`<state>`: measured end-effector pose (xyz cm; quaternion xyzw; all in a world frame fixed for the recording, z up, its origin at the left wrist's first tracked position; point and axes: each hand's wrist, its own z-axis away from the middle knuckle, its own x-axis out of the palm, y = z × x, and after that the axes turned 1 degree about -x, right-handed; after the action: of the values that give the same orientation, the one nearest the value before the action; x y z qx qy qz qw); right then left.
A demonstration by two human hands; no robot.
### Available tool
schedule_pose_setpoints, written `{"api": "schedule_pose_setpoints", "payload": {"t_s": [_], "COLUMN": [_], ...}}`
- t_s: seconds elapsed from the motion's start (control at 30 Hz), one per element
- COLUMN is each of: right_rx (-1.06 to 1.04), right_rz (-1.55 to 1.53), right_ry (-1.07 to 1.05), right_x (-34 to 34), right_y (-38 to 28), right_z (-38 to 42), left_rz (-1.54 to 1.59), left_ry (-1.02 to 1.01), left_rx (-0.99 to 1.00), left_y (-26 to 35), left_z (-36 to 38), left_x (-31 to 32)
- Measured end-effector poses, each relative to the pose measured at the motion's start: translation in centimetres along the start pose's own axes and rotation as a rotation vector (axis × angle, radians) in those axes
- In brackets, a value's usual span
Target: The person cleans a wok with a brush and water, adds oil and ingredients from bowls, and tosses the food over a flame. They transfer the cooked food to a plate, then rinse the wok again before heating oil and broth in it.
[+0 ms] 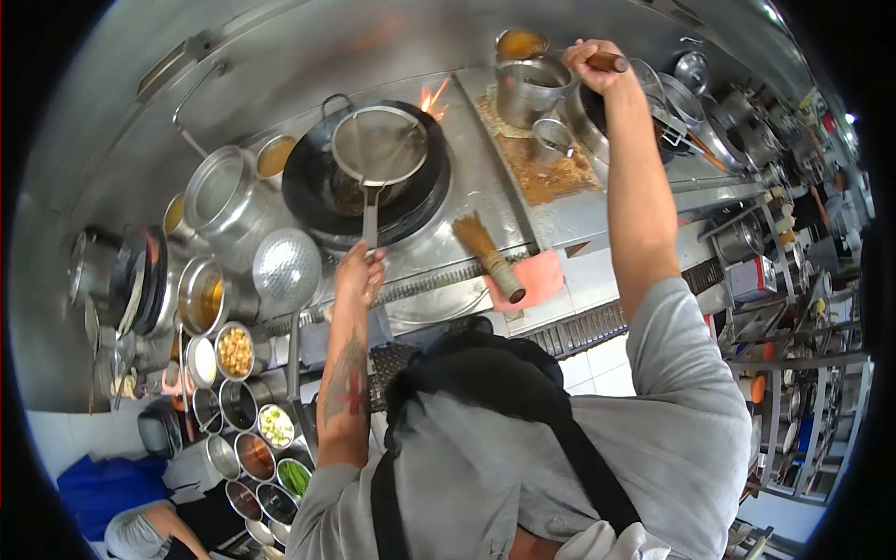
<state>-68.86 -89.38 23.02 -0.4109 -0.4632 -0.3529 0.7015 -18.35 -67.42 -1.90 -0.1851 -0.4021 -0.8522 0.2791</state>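
My left hand (357, 273) is closed around the handle of a round mesh strainer (380, 145). The strainer lies over a black wok (303, 187) on the stove, and flames (434, 98) show at the wok's far right edge. Raised at the far side, my right hand (590, 63) grips the wooden handle of a ladle (521, 44). Orange-brown liquid shows in the ladle's bowl, which is above a metal pot (532, 89). What is inside the wok is mostly hidden under the mesh.
A bamboo brush (487, 257) rests near a pink cloth (537, 278) on the stove's front edge. To the left are a perforated skimmer (287, 269), a large pot (217, 191) and several containers of ingredients. A small metal cup (551, 140) stands at right. Another person's arm (177, 532) shows at lower left.
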Motion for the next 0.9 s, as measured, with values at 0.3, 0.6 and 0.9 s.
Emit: {"api": "schedule_pose_setpoints", "payload": {"t_s": [0.3, 0.6, 0.9], "right_rx": [0.126, -0.11, 0.003], "right_rz": [-0.034, 1.276, 2.205], "right_ry": [-0.11, 0.074, 0.438], "right_x": [-1.3, -6.1, -4.9], "right_y": [18.8, 24.1, -3.3], "right_z": [2.1, 5.8, -6.7], "left_rz": [-0.077, -0.066, 0.168], "left_ry": [-0.111, 0.01, -0.034], "left_rx": [0.13, 0.125, -0.044], "left_y": [3.2, 2.2, 0.1], "left_z": [3.0, 2.6, 1.6], "left_x": [3.7, 0.6, 2.0]}}
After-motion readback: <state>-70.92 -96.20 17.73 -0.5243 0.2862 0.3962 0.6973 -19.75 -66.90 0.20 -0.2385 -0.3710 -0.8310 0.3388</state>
